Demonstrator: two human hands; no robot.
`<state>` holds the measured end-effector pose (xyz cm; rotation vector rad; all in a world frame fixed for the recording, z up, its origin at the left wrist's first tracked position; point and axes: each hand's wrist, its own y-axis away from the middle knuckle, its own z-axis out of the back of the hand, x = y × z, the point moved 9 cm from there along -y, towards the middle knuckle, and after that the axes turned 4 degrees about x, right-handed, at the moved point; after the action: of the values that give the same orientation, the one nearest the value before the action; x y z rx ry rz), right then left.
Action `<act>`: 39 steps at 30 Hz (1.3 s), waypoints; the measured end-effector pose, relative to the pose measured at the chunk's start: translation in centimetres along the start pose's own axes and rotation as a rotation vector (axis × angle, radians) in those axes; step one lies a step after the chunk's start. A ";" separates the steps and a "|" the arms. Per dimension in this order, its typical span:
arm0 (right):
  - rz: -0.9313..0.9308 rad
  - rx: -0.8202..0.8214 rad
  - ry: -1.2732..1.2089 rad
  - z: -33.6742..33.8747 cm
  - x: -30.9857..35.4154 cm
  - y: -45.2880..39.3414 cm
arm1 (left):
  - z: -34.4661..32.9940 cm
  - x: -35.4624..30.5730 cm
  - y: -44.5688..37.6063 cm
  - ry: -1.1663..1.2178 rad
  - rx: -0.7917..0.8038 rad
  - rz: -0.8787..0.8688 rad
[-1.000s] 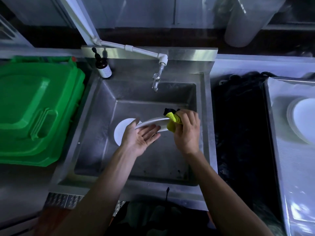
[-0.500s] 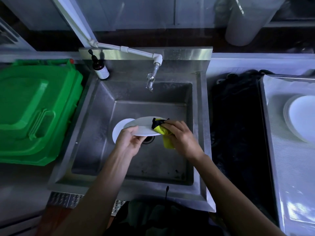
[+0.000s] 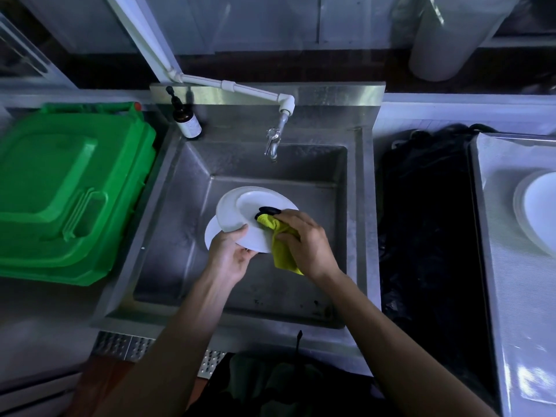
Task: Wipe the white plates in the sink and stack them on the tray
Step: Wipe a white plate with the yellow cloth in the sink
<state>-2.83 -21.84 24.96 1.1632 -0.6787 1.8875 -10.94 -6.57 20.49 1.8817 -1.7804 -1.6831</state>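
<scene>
Over the steel sink [image 3: 168, 212] my left hand [image 3: 230, 255] grips the near rim of a white plate [image 3: 240, 213], tilted with its face towards me. My right hand [image 3: 304, 239] holds a yellow cloth with a black edge [image 3: 278, 236] and presses it on the plate's right side. A second white plate [image 3: 212, 236] lies on the sink floor beneath, mostly hidden. More white plates [image 3: 538, 206] are stacked on the steel tray [image 3: 511, 296] at the far right.
A tap [image 3: 272, 142] hangs over the sink's back, with a dark pump bottle [image 3: 185, 118] on the back left corner. A green bin lid [image 3: 60, 188] lies left of the sink. A dark bag-lined gap [image 3: 427, 236] separates sink and tray.
The held plate has tipped from edge-on to face-up towards me, my left hand now gripping its near rim. My right hand with the cloth has slid onto the plate's face.
</scene>
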 end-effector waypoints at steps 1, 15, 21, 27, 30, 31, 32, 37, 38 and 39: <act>-0.002 -0.019 -0.008 0.0 0.0 -0.3 | 0.0 -0.1 0.0 -0.015 0.005 -0.006; 0.194 -0.077 0.427 -3.2 2.9 1.5 | -0.7 -0.2 0.2 0.065 0.038 -0.037; 0.102 -0.144 0.451 -2.4 1.8 2.4 | -0.8 -0.2 0.3 0.091 0.052 -0.018; -0.013 -0.112 0.360 -0.9 -0.6 1.6 | -0.8 0.0 0.5 0.066 0.110 -0.028; -0.014 -0.110 0.346 -0.3 -0.9 1.1 | -0.8 0.1 0.7 0.086 0.159 -0.031; -0.015 -0.118 0.336 0.0 -1.0 0.9 | -0.9 0.0 0.7 0.076 0.180 -0.031; -0.017 -0.126 0.325 0.2 -1.1 0.7 | -1.0 -0.1 0.6 0.058 0.208 -0.034; -0.081 -0.164 0.260 1.5 -2.3 -0.6 | -1.3 -0.6 0.6 -0.050 0.307 -0.018; -0.094 -0.169 0.249 1.8 -2.4 -0.9 | -1.3 -0.6 0.7 -0.060 0.322 -0.015; -0.103 -0.171 0.246 2.1 -2.4 -1.3 | -1.4 -0.6 0.8 -0.075 0.335 -0.013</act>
<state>-0.13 -23.56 23.73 0.8261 -0.6180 1.8087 -10.34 -7.18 21.97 1.9746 -2.2026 -1.5575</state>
